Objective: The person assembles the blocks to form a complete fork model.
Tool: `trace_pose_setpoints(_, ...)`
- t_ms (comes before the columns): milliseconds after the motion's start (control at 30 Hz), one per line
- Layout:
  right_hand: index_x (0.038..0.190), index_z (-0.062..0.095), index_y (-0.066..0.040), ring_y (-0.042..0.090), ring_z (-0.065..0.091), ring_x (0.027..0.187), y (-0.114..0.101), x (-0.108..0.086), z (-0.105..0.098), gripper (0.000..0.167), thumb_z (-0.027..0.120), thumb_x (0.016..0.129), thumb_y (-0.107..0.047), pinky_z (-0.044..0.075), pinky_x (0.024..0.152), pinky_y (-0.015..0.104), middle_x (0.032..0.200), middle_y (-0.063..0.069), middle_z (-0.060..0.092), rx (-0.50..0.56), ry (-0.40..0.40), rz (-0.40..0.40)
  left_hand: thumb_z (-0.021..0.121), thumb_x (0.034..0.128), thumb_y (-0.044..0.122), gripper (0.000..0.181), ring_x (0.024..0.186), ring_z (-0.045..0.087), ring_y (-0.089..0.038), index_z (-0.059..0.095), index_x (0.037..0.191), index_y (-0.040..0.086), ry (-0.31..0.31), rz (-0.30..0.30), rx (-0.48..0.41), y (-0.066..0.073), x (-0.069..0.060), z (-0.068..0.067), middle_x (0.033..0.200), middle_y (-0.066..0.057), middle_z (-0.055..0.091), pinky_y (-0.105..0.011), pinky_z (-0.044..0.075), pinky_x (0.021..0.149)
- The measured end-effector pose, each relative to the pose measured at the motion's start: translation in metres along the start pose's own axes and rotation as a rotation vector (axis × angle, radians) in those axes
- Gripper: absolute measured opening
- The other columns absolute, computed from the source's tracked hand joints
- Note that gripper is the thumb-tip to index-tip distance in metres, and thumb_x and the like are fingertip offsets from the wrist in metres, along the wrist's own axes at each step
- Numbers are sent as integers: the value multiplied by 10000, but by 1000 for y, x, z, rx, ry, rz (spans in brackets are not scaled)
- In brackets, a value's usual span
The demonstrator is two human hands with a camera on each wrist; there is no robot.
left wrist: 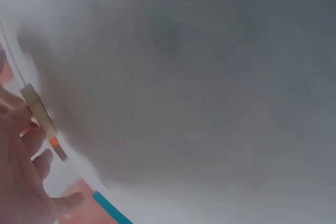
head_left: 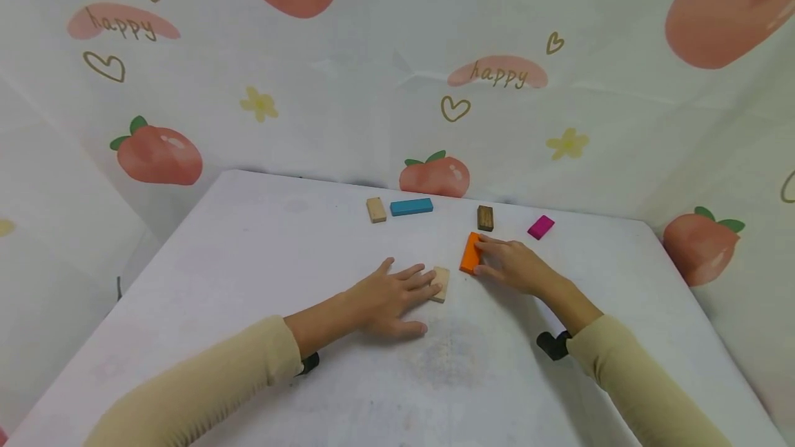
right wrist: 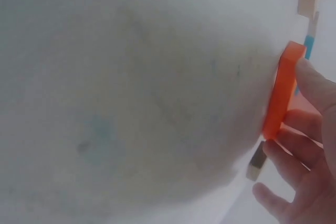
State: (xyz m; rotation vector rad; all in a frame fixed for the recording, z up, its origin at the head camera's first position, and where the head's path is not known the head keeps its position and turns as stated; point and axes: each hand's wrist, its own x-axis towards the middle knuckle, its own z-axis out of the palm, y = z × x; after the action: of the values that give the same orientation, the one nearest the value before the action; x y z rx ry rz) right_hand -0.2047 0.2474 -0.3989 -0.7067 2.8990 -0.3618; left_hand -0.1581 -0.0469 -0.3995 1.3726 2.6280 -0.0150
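An orange block [head_left: 470, 252] lies flat on the white table, and my right hand [head_left: 514, 264] holds it from its right side. In the right wrist view the thumb meets one end of the orange block [right wrist: 284, 85] and the fingertips reach its other end. To the left, a pale wooden block [head_left: 442, 283] lies partly under the fingertips of my left hand [head_left: 391, 300]. The left fingers are spread and fairly straight. The left wrist view has these fingers touching the pale wooden block [left wrist: 38, 109] along its side.
Behind the hands, a second pale wooden block [head_left: 376, 210] and a long blue block [head_left: 412, 207] lie near the table's back edge. Farther right are a dark brown block [head_left: 486, 218] and a magenta block [head_left: 541, 227]. A printed cloth [head_left: 348, 88] rises behind the table [head_left: 298, 240].
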Motion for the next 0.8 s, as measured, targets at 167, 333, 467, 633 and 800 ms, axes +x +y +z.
trace_pose_setpoints(167,1392,561,-1,430,545,1255,-5,3,0,585,695,931,-335,449,1005,558,1434,200,529,-1,-2,-19,418,974,617,717,1506,216,-186,308,1579,250,-3,-10,26,18,1,-2,1631,27,265,-610,258,1135)
trace_pose_setpoints(333,1399,560,-12,423,545,1259,-10,5,1,584,697,930,-333,445,1008,562,1430,193,537,21,-13,-36,413,967,636,723,1504,221,-175,318,1575,256,-5,-14,54,31,6,-2,1624,25,281,-583,283,1135)
trace_pose_setpoints(467,1403,560,-25,419,546,1258,-14,5,2,582,697,929,-334,442,1011,568,1440,184,530,31,-20,-53,401,964,647,736,1507,212,-178,320,1575,244,0,1,46,35,8,-2,1627,10,274,-574,287,1136)
trace_pose_setpoints(633,1398,568,-34,418,544,1261,-16,6,3,570,692,933,-339,441,1011,572,1446,177,527,31,-26,-60,383,970,650,742,1509,201,-177,337,1568,214,-14,26,33,32,11,-3,1623,17,282,-559,297,1137)
trace_pose_setpoints(800,1391,576,-36,413,537,1273,-17,4,1,563,702,927,-328,441,1013,567,1450,170,525,41,-25,-65,390,970,645,731,1510,203,-195,361,1559,212,-20,59,2,26,13,-3,1617,27,298,-552,292,1142)
